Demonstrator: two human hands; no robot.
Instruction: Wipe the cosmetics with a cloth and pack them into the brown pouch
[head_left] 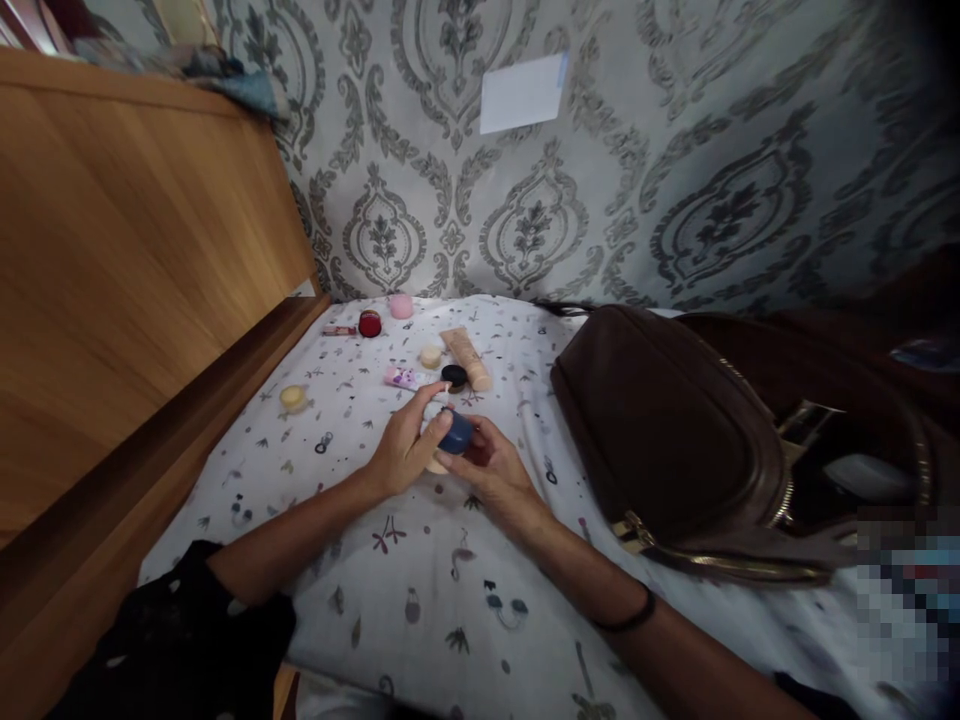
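Observation:
A small dark-blue round container [455,432] is held between my two hands, above the patterned white sheet. My left hand [409,443] grips it from the left, thumb across its edge. From the right, the bent fingers of my right hand [499,470] close on it. A whitish piece [436,404] shows by my left fingers; what it is I cannot make out. Part of a pale round thing [435,466] shows just under the hands. Just beyond lie a black-lidded jar [454,377], a white and purple tube [407,378] and a beige squeeze tube [468,360].
Farther back are a cream-coloured jar [430,356], a red jar [370,323], a pink jar [401,306] and a slim tube [339,330]. A yellowish jar [292,399] sits left. A brown bag [660,430] stands right; wooden furniture [142,220] borders the left.

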